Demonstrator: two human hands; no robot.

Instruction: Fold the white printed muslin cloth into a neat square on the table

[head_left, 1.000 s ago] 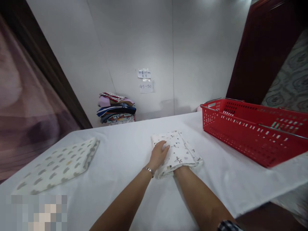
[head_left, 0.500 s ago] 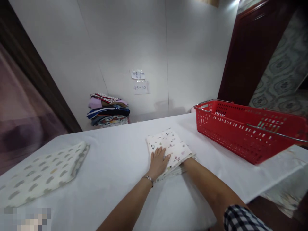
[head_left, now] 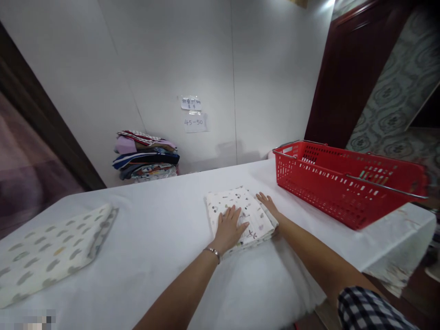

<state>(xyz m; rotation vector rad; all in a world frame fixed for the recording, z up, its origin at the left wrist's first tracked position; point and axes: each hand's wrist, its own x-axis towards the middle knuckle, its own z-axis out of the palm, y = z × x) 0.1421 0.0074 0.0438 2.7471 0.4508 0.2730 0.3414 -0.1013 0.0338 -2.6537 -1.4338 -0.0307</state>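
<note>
A folded white cloth (head_left: 233,199) with a small grey and pink print lies in several layers on the table in front of me. Spread flat on its top is my left hand (head_left: 229,229), fingers apart, a bracelet at the wrist. My right hand (head_left: 270,205) rests along the cloth's right edge, fingers stretched out and holding nothing; part of its palm side is hidden. Off to the left lies another folded cloth (head_left: 57,250), cream with grey cloud-like spots, apart from both hands.
A red plastic basket (head_left: 323,195) with metal handles stands on the table's right side. Behind the table, a pile of folded fabrics (head_left: 147,156) leans by the wall, beside paper signs (head_left: 195,123). The white-covered table (head_left: 154,220) spans the view.
My right hand has come out from under the cloth's right side and now lies beside it. My left hand stays on top. The view has shifted slightly to the right.
</note>
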